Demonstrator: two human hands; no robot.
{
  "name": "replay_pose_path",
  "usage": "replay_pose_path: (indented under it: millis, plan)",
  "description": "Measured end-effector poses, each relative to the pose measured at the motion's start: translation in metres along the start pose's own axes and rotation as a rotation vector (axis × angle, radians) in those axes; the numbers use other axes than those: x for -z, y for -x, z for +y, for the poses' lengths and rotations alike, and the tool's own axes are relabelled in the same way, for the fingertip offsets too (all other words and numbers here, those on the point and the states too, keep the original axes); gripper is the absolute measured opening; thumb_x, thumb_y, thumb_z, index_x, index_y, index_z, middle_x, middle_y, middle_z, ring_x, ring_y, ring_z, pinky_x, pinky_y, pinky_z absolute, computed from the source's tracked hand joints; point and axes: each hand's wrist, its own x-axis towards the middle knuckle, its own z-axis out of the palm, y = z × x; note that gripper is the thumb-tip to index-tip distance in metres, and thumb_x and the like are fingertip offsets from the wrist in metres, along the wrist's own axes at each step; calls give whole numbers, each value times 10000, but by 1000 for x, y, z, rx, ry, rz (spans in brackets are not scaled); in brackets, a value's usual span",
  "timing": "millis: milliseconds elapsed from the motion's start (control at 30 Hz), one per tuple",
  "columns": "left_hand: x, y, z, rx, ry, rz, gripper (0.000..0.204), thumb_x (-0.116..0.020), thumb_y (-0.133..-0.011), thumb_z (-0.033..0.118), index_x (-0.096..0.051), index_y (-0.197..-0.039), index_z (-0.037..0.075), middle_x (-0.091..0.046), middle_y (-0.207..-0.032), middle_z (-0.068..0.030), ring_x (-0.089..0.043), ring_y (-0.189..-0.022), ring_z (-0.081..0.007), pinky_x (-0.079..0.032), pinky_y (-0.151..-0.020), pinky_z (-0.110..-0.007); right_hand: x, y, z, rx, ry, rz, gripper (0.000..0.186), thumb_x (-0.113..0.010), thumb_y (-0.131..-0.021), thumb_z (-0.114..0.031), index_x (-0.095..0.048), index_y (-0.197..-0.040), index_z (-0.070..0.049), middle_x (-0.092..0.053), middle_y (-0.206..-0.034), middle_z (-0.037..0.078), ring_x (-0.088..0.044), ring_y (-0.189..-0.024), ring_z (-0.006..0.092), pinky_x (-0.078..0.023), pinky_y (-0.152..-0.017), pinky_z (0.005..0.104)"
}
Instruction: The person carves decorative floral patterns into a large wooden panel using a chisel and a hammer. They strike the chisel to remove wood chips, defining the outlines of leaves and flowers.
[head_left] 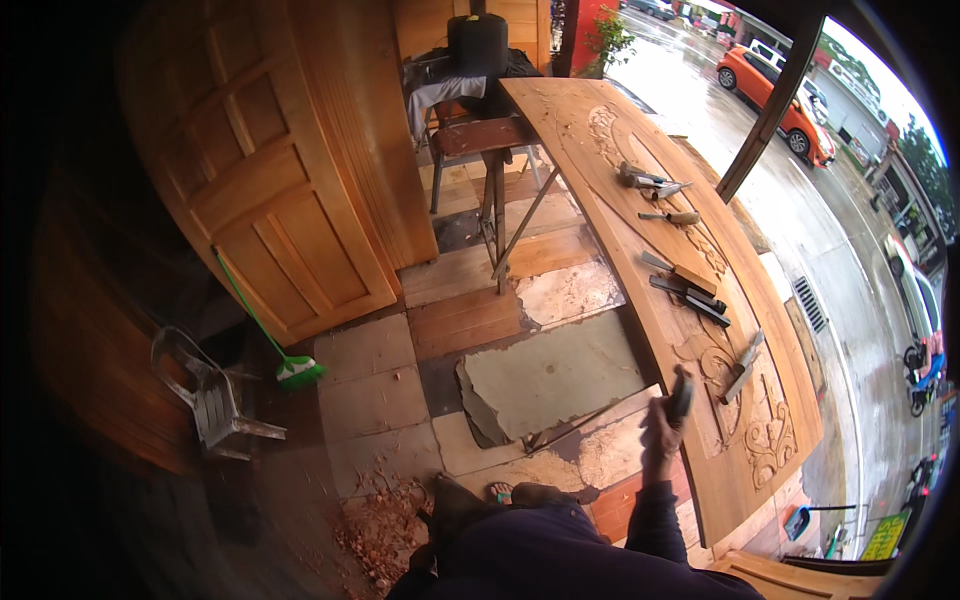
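Observation:
A carved wooden door panel [640,290] lies flat on supports, stretching from the lower right to the far middle. My right hand [660,432] is closed around a dark, oblong, rounded object [681,398], held at the panel's near left edge beside the carved scrolls [770,445]. The object's exact kind is unclear. Ahead of this hand, several carving tools rest on the wood: a chisel with a pale handle [742,366], dark tools [692,298], a wooden-handled chisel [672,217] and a further cluster of tools [648,181]. My left hand does not show.
Wood shavings [385,530] litter the tiled floor near my feet. A greenish board [555,370] lies left of the panel. Paneled doors [270,200], a green broom [298,370] and a plastic chair [215,405] stand left. A wooden post [770,115] and wet road are right.

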Motion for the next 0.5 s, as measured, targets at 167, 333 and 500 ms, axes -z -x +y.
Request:
replay_pose_path:
  millis: [167, 333, 500]
  plan:
    - [114, -65, -36, 17, -29, 37, 476, -460, -1077, 431, -663, -1271, 46, -693, -1209, -168, -666, -1104, -345, -505, -941, -462, -146, 10, 47, -193, 14, -21, 470, -764, -915, -127, -570, -1336, -50, -583, -786, -10, -512, -543, 71, -433, -478, 237]
    - [256, -142, -47, 178, 305, 217, 499, -471, -1059, 453, -693, -1137, 13, -736, -1059, -170, -698, -1029, -358, -518, -895, -466, -227, 1, 71, -235, -71, 127, 160, -757, -939, -186, -608, -897, -142, -522, -630, -58, -484, -502, 58, -370, -452, 222]
    - [395, -185, -5, 204, 363, 43, 488, -507, -1061, 440, -712, -1214, 24, -736, -1120, -140, -698, -991, -260, -532, -861, -398, -228, -3, 75, -103, 31, 379, 148, -732, -955, -174, -590, -926, -142, -515, -654, -53, -485, -517, 69, -405, -473, 232]
